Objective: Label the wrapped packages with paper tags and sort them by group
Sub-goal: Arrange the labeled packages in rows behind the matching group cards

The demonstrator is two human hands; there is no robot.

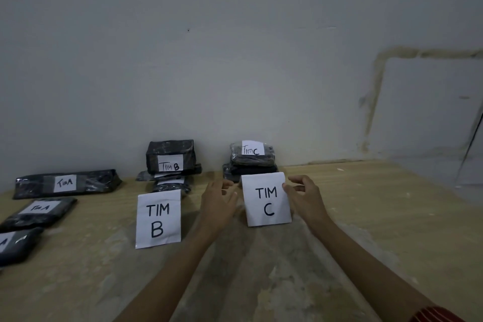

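Note:
A white sheet reading "TIM C" [266, 200] lies on the wooden table [366, 204] in front of a stack of black wrapped packages tagged "Tim C" [252, 158]. My right hand [304, 197] touches the sheet's right edge, fingers curled around it. My left hand [220, 200] hovers just left of that sheet, fingers apart and holding nothing. A second sheet, "TIM B" [158, 218], lies in front of a "Tim B" package stack [171, 158]. Three "Tim A" packages sit at the left: a long one [66, 183], a smaller one [39, 210] and one cut off by the frame [14, 244].
A grey wall [235, 60] rises directly behind the package stacks. The table runs on to the right, with a dark cable [470, 144] hanging at the far right edge. My red-striped sleeve [436, 315] shows at the bottom right.

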